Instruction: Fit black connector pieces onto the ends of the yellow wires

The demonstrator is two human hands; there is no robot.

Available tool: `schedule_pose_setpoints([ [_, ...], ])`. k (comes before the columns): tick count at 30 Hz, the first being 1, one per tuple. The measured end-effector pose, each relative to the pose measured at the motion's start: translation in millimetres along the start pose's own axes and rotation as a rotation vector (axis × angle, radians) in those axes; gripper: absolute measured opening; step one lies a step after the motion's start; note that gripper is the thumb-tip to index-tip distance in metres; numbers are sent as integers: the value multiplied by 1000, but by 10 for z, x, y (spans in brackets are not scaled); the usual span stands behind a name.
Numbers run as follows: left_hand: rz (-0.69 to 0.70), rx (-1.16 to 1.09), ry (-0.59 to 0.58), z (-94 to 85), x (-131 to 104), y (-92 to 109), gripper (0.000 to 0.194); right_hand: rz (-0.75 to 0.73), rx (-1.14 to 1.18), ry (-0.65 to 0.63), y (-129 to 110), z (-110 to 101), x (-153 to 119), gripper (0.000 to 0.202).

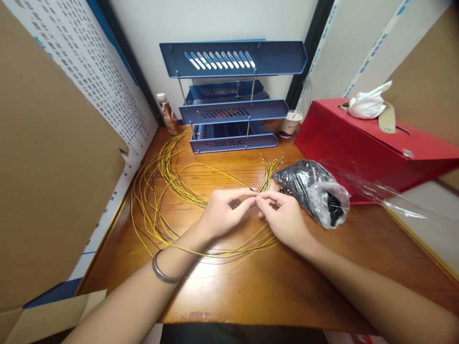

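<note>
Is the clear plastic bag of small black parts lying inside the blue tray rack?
No, the clear plastic bag lies on the wooden desk, beside the right hand.

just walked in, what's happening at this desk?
A person works with both hands over a wooden desk. The left hand and right hand meet fingertip to fingertip, pinching the end of a yellow wire with something small and dark at the tip. More yellow wires loop beside them; a plastic bag of black parts lies to the right.

A makeshift assembly workstation in an office corner: a wooden desk hemmed in by cardboard panels, a blue stacked letter tray at its back edge, yellow wires spread across its left side.
</note>
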State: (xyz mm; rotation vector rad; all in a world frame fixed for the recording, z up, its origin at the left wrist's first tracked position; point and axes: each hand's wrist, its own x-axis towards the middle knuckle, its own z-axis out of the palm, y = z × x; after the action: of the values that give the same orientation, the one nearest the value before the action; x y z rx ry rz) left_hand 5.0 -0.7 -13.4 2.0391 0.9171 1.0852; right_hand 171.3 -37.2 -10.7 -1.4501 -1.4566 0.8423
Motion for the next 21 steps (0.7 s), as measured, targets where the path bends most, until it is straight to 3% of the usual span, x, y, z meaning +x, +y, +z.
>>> schedule_pose_setpoints([
  [6,-231,-154,134,26,11,-33,22,-7,56,-23,-20,2,-9,30],
  [14,-267,-299,230,6,70,-24,24,-35,123,-41,-42,0,-32,27],
  [18,-305,-390,304,-31,104,7,25,-30,247,-39,-53,-2,-44,37],
  [21,-311,-428,290,-44,102,26,26,-23,286,-11,-29,17,-38,47],
])
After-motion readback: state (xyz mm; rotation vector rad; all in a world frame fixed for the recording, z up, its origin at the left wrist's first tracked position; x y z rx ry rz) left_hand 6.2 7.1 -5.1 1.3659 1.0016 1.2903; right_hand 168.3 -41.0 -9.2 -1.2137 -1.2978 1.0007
